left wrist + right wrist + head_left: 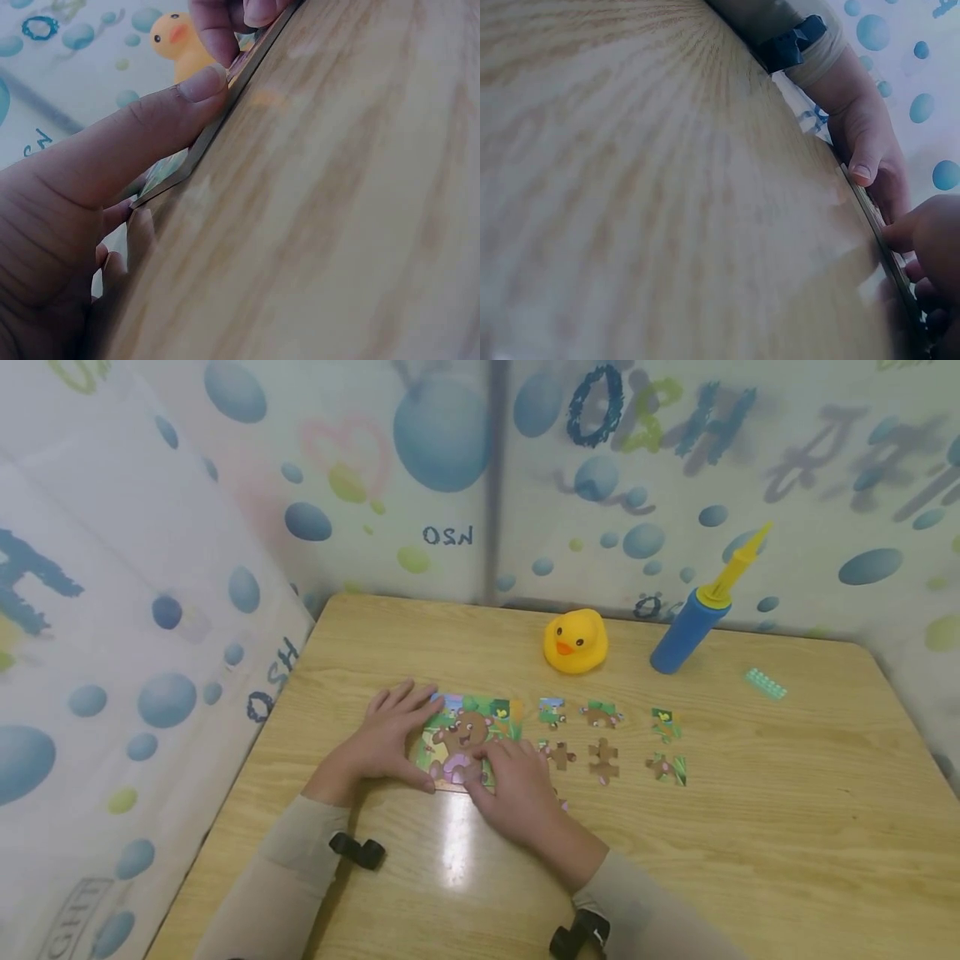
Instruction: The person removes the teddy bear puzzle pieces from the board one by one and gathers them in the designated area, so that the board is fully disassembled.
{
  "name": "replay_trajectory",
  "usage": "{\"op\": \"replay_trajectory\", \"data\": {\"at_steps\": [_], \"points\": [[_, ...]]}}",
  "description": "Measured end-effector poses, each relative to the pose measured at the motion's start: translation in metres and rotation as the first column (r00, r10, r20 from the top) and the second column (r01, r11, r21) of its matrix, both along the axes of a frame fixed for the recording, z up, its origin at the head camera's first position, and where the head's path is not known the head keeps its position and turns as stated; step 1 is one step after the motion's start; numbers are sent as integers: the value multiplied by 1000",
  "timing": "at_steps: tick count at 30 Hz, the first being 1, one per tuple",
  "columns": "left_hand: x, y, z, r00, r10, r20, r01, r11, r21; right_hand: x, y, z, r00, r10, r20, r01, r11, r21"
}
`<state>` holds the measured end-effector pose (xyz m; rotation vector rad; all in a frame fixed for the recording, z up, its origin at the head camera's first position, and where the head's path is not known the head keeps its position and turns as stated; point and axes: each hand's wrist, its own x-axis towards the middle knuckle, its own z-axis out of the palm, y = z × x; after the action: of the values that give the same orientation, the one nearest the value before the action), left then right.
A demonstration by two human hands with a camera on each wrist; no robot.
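A bear jigsaw puzzle [461,727] lies flat on the table, partly covered by both hands. My left hand [386,739] rests at its left side with the fingers spread and fairly straight. In the left wrist view, the thumb [202,84] touches the board's near edge [214,124]. Over the lower middle of the picture is my right hand [517,785]; its thumb and index finger come together there on a small puzzle piece, mostly hidden by the fingers. Several loose puzzle pieces, among them a brown one [603,762], lie right of the puzzle. One is partly behind the right hand.
A yellow rubber duck [576,642] stands behind the loose pieces. Farther right is a blue hand pump [688,631] with a yellow nozzle, then a mint-green studded block [766,682]. Patterned sheets [420,552] rise behind and left of the wooden table [750,843].
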<state>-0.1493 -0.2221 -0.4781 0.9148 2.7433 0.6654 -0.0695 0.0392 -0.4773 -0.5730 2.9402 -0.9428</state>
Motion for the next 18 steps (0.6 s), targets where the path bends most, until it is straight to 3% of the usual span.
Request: {"op": "replay_trajectory", "data": {"at_steps": [18], "points": [[2, 2, 2, 1000, 5, 7, -5, 1000, 2, -1, 2, 3, 999, 3, 39, -3, 1000, -19]]}}
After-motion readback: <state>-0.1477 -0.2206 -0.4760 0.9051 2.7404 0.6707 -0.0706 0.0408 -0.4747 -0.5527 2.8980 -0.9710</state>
